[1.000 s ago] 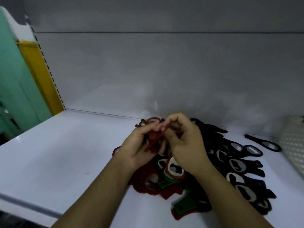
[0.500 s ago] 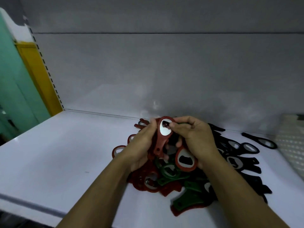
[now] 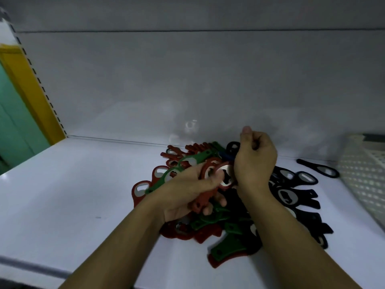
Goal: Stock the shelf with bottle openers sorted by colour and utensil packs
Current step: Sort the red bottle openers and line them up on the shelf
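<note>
Head view: the left hand (image 3: 185,195) is gripping a small bunch of red bottle openers (image 3: 208,171), fingers wrapped round their handles. A green opener (image 3: 187,163) is slanting across the far side of that hand, and whether the hand is holding it or it is only resting there is not clear. The right hand (image 3: 255,163) is hovering just beyond and to the right of the left, fingers curled and thumb up. Whether it is pinching anything cannot be told.

Half a second ago both hands were meeting on one red opener held upright. Now the right has let go and lifted off toward the back wall, while the left has sunk lower with the reds. That suggests the reds are being gathered into the left hand and the right is freeing itself for the next pick.

Under both wrists the mixed pile (image 3: 187,232) of red and green is still lying unsorted on the shelf (image 3: 73,195). The black openers (image 3: 289,195) are spreading right of the right hand, toward a white basket (image 3: 362,176). No utensil packs are showing, so the sorting is looking early.
</note>
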